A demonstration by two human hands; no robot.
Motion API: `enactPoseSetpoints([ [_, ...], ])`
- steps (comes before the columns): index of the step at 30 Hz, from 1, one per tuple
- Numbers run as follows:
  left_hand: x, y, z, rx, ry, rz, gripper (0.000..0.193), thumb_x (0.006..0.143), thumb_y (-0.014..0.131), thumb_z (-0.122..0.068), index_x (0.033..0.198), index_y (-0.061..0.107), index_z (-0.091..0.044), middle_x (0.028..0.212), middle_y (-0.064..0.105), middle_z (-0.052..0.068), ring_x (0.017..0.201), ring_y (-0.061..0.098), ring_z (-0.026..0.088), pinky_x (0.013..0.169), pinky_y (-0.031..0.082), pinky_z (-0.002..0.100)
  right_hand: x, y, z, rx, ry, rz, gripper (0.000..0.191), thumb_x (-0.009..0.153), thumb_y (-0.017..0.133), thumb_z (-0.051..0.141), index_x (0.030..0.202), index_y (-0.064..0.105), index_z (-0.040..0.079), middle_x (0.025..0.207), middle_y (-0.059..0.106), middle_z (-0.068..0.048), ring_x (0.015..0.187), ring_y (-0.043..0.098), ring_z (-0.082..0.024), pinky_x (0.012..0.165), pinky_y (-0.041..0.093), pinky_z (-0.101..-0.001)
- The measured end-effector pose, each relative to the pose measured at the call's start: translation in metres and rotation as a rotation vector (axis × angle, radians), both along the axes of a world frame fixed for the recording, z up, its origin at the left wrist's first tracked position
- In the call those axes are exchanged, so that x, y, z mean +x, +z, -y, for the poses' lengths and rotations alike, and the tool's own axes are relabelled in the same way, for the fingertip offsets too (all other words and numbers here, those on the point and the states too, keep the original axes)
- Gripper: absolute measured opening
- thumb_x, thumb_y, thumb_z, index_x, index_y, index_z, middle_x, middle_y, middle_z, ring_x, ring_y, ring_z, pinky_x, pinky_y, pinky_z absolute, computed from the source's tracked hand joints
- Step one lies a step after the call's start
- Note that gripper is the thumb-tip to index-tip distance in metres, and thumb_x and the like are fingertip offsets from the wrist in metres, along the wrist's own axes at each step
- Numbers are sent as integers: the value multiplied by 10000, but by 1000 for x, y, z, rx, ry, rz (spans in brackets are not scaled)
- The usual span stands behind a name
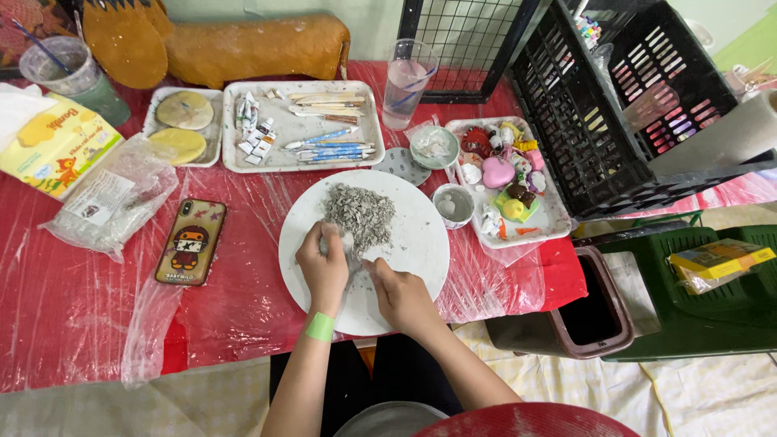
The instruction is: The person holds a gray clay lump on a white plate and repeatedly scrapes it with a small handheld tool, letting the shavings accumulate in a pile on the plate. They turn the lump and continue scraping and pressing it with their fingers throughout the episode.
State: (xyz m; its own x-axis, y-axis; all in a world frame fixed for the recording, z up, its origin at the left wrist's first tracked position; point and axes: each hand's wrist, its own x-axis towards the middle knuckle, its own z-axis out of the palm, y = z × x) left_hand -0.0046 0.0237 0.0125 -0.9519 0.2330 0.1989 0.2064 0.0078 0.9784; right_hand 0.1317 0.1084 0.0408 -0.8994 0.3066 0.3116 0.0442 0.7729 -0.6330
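Both hands (324,267) (402,293) – grey clay (360,214), plate (421,243)

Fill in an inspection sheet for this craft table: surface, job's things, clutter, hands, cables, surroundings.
Surface: table under red cloth and clear plastic.
Job's things: white plate holding grey crumbs.
Clutter: phone, tool tray, trinket tray, cup, tissue pack, bag.
Hands: left hand, green wristband, pinches a lump; right hand rests on the plate.
Cables: nothing seen.
Surroundings: black crate, brown bin.
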Motion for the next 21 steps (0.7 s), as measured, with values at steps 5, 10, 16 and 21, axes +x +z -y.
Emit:
enactPoseSetpoints([
  [5, -2, -1, -4, -11, 81, 2, 254, 1015, 529, -187, 942, 680, 4, 838, 729, 97, 748, 669, 190, 711, 518, 333, 3, -1, 5, -15, -50, 37, 209, 965, 595, 38, 1170, 556, 52, 681, 654, -201, 674, 682, -419, 575, 508, -508],
  [10, -3, -2, -5, -3, 117, 0, 280, 1043, 496, -190, 967, 683, 5, 863, 735, 109, 776, 686, 191, 736, 525, 328, 8, -3, 4, -76, -60, 35, 201, 980, 583, 45, 1175, 534, 54, 732, 680, -203, 703, 687, -423, 597, 512, -509],
  [16, -2, 1, 1, -33, 61, 53, 282, 1038, 472, -176, 951, 657, 18, 799, 691, 118, 668, 619, 231, 651, 495, 360, -10, 0, -11, -360, -94, 70, 200, 998, 541, 51, 1197, 540, 68, 736, 675, -196, 675, 712, -387, 623, 536, -480],
  [21, -6, -4, 4, 26, 15, -83, 249, 1046, 474, -143, 962, 641, 21, 821, 696, 107, 742, 653, 193, 711, 517, 347, -36, 4, -8, -124, 19, -102, 299, 963, 577, 34, 1260, 559, 64, 822, 723, -189, 739, 710, -408, 639, 556, -477],
])
